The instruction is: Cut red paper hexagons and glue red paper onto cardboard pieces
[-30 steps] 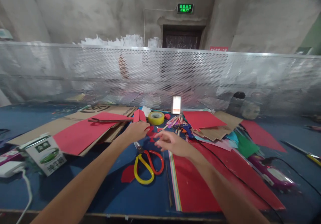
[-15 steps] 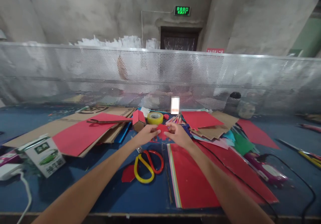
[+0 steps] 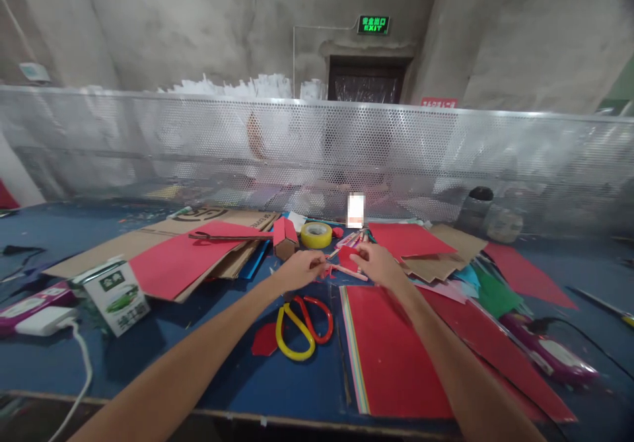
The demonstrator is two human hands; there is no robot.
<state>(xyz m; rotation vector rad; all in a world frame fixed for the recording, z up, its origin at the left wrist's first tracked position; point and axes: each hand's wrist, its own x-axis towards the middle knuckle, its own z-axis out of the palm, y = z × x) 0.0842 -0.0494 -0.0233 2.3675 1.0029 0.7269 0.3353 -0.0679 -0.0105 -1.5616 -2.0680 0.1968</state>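
Note:
My left hand [image 3: 298,269] and my right hand [image 3: 375,263] meet over the middle of the blue table [image 3: 218,376], both pinching a small red paper piece [image 3: 345,257] between their fingertips. Just below the hands lie scissors [image 3: 303,318] with one yellow and one red handle loop. A red paper scrap [image 3: 265,339] rests left of the scissors. A stack of coloured paper sheets with a red one on top [image 3: 396,349] lies under my right forearm. Beyond the hands stand a roll of yellow tape [image 3: 317,234] and a small red-covered cardboard box [image 3: 286,236].
Flat cardboard with a red sheet [image 3: 173,260] lies at left, beside a small white carton [image 3: 116,296] and a white charger with cable [image 3: 47,321]. More red, brown and green paper [image 3: 446,257] piles at right, near a purple glue gun [image 3: 555,356]. A perforated metal screen [image 3: 446,158] bounds the back.
My right hand came in from the right to meet my left hand, and both took hold of the small red piece. The view has shifted slightly.

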